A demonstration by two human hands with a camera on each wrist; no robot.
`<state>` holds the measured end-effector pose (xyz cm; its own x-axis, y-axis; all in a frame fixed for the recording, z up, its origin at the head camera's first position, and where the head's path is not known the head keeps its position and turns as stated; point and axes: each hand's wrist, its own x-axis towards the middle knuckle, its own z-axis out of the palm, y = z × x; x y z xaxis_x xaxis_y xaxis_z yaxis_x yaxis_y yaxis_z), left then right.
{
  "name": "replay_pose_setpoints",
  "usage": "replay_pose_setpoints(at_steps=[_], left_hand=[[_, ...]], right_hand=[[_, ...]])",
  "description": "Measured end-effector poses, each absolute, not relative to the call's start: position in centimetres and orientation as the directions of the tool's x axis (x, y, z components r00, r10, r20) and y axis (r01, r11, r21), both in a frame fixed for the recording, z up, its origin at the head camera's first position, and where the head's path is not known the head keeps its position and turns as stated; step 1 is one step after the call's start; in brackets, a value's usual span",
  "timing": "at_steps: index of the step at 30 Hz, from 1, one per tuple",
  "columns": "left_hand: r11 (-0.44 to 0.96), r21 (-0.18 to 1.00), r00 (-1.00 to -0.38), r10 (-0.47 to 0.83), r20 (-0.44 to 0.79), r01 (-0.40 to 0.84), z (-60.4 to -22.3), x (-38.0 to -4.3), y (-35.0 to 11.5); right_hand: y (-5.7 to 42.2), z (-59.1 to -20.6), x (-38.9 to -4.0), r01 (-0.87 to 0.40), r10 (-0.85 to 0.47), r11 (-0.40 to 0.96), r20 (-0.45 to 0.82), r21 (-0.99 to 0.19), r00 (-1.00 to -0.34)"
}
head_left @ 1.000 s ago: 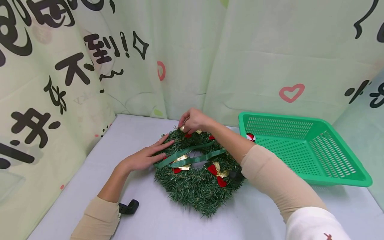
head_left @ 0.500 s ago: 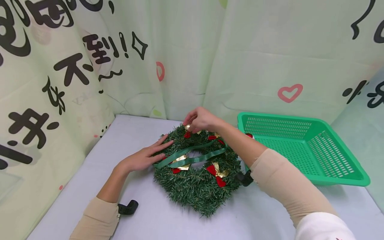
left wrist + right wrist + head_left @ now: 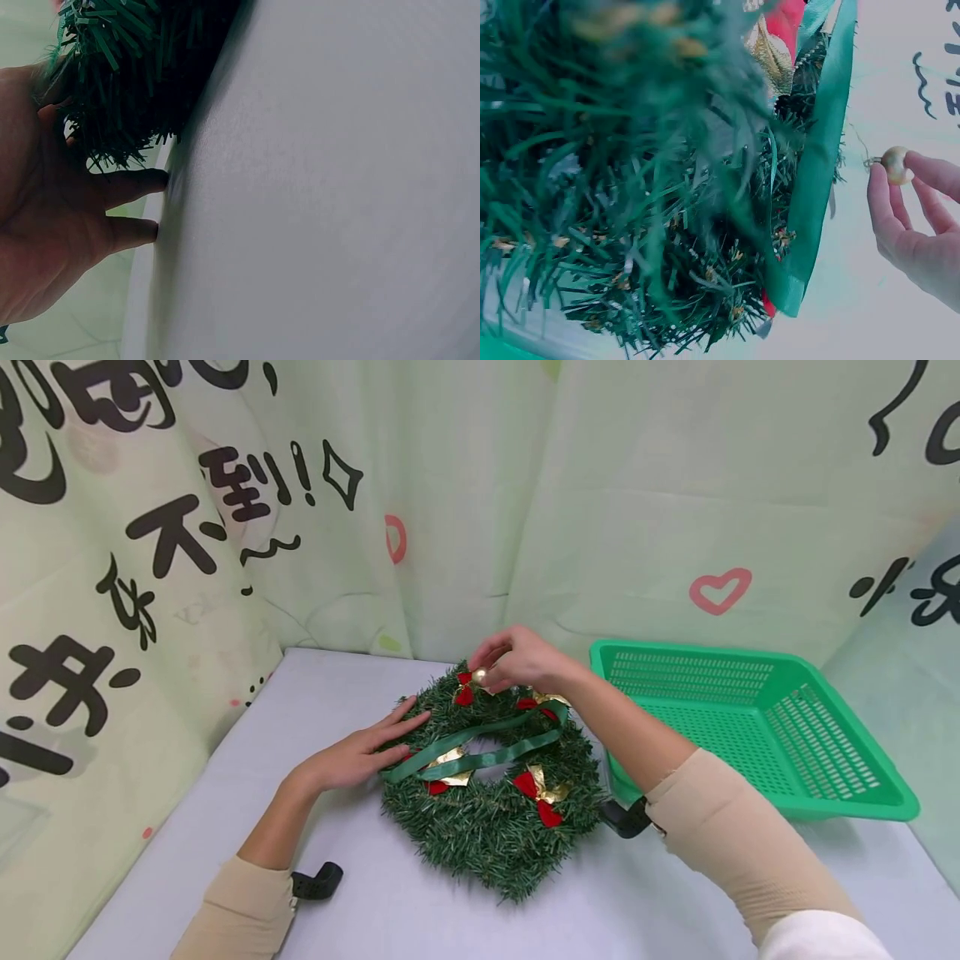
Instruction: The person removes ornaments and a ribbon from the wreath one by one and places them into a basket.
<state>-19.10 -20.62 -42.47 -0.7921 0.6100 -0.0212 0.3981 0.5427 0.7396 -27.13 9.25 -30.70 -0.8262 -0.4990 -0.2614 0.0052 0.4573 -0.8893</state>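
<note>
A green artificial wreath (image 3: 491,839) lies on the table, decorated with red and gold bows (image 3: 543,795) and crossed by a green ribbon (image 3: 517,743). At its far side my right hand (image 3: 523,660) pinches a small gold bauble (image 3: 480,676) between thumb and fingers. In the right wrist view a thin wire loop shows at the cap of the bauble (image 3: 897,165). My left hand (image 3: 360,754) rests with spread fingers on the wreath's left side. The left wrist view has two fingers of that hand (image 3: 52,217) reaching down to the table beside the greenery.
A green plastic basket (image 3: 750,810) stands at the back right of the white-covered table (image 3: 397,910). Pale printed curtains (image 3: 450,510) hang behind and at the left. Black wrist-camera mounts (image 3: 318,881) stick out from both forearms.
My right hand has moved right along the wreath's far side with the bauble, uncovering a red bow there. The left hand keeps its place on the wreath.
</note>
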Motion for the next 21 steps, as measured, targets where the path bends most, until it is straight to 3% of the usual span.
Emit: replay_pose_setpoints(at_steps=[21], left_hand=[[0.546, 0.74, -0.796, 0.605, -0.024, 0.393, -42.8, -19.2, -20.6]], right_hand=[[14.5, -29.6, -25.3, -0.017, -0.484, 0.396, -0.192, -0.918, -0.854]])
